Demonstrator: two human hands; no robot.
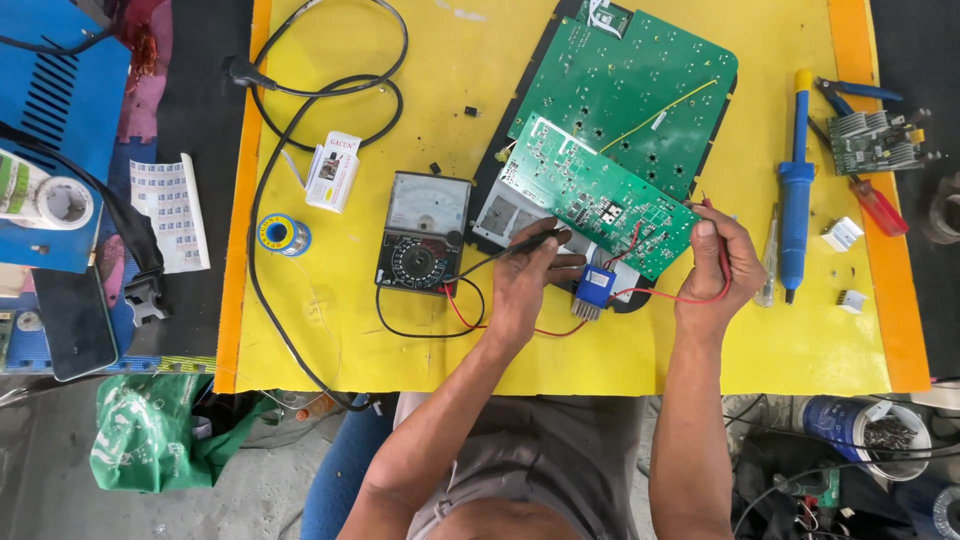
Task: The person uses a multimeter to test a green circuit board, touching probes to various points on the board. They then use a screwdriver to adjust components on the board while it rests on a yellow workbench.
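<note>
Both hands are at the smaller green circuit board (600,200), which lies tilted across a larger green board (640,90) on the yellow counter (330,340). The left hand (525,285) is closed around the black test probe (520,243), pinching it like a pen with its tip at the near left edge of the small board. The right hand (715,270) is gripping the red test probe (718,240), tip up at the board's right corner. Red and black leads curl back to the analog multimeter (424,232), which sits just left of the boards, dial facing up.

A blue component with metal legs (594,290) sits between the two hands, just near of the small board; whether it is joined to the board I cannot tell.

By the look of it, this is the probing step: two points on the board being checked against the meter. A reading would call for steady tips on their contacts and a glance left at the needle.

Off to the right a blue desoldering pump (797,180) lies untouched; a solder spool (283,234) rests to the left.
</note>
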